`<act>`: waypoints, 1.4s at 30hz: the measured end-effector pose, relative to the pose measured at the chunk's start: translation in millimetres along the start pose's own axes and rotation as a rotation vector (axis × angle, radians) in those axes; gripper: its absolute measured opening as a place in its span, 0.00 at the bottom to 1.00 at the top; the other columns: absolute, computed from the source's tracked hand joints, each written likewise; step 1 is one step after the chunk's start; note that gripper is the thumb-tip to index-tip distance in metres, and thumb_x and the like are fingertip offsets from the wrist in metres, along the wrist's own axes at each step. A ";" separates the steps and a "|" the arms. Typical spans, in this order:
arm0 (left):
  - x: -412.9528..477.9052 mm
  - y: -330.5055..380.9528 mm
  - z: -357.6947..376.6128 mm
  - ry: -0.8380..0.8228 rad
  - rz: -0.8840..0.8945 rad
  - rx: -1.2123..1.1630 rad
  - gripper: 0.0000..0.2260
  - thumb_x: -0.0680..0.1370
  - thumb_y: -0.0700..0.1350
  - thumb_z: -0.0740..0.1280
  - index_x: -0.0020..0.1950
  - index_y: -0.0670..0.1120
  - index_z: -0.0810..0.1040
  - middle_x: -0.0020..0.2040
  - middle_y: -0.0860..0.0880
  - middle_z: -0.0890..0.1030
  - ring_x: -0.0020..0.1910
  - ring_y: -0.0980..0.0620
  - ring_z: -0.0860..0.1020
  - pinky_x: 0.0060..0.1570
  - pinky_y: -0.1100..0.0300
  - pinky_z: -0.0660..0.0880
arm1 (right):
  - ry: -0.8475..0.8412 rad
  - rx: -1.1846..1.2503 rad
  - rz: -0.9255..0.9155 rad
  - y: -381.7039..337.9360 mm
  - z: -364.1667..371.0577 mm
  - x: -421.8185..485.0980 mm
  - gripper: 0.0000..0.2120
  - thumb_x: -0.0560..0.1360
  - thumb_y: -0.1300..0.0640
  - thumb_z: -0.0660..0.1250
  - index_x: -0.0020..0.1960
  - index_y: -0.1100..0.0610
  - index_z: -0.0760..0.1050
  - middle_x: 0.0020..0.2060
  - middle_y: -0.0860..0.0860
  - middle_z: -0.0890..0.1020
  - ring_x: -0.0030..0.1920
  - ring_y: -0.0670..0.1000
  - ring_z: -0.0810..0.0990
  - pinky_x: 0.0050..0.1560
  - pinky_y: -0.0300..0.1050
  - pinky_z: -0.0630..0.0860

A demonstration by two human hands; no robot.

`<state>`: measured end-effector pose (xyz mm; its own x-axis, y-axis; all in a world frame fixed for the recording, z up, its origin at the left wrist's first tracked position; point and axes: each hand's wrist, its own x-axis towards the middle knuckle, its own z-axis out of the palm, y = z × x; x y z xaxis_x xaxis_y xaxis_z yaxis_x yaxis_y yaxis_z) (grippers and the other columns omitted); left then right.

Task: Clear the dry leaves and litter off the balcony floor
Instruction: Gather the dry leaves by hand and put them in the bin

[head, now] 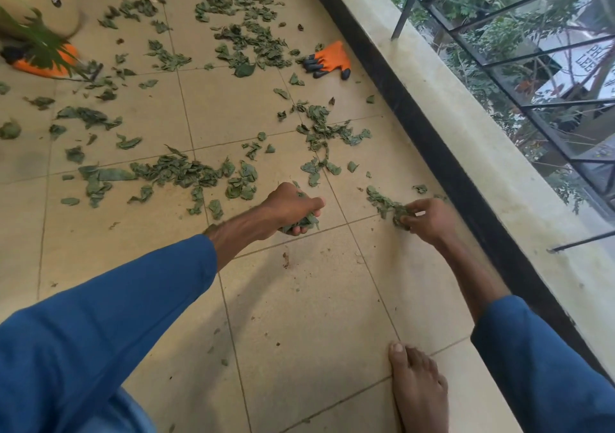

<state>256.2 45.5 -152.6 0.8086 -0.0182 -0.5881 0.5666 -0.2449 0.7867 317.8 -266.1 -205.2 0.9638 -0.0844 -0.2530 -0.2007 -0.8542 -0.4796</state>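
Low down, left hand (293,206) clutching leaf bunch (305,222), right hand (431,220) pinching floor leaves (386,204)

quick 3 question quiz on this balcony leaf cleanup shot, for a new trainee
1. True or false: the left hand grips a bunch of leaves.
2. Where does the orange glove with black fingertips lie?
A) on the floor beside the black skirting
B) up on the railing ledge
C) worn by the person
3. Fill in: the right hand pinches a clump of leaves, and the person's foot is ____.

Key: 1 true; 2 A; 3 bare
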 end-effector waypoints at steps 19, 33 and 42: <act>13.5 4.5 25.9 -0.069 -0.018 0.030 0.11 0.81 0.47 0.71 0.45 0.39 0.81 0.35 0.43 0.79 0.26 0.51 0.75 0.24 0.63 0.70 | -0.062 -0.203 -0.021 38.7 31.8 -20.6 0.13 0.74 0.62 0.73 0.58 0.60 0.83 0.54 0.57 0.85 0.51 0.55 0.81 0.49 0.44 0.76; 14.3 5.8 19.1 -0.076 -0.009 0.017 0.11 0.81 0.48 0.71 0.44 0.41 0.80 0.31 0.45 0.78 0.22 0.53 0.73 0.23 0.64 0.70 | -0.021 -0.232 -0.242 -13.1 36.7 34.3 0.09 0.72 0.59 0.77 0.52 0.57 0.85 0.50 0.52 0.82 0.51 0.52 0.78 0.53 0.50 0.78; 13.1 3.4 12.5 -0.066 -0.012 -0.004 0.12 0.81 0.48 0.71 0.45 0.40 0.80 0.30 0.46 0.78 0.23 0.53 0.74 0.23 0.63 0.70 | 0.187 -0.265 -0.298 16.0 60.9 -13.4 0.06 0.76 0.59 0.73 0.52 0.52 0.83 0.40 0.50 0.86 0.41 0.51 0.82 0.51 0.52 0.82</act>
<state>266.7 32.2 -160.0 0.7898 -0.0788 -0.6083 0.5769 -0.2416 0.7803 290.9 -247.4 -260.6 0.9928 0.1156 0.0318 0.1198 -0.9554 -0.2700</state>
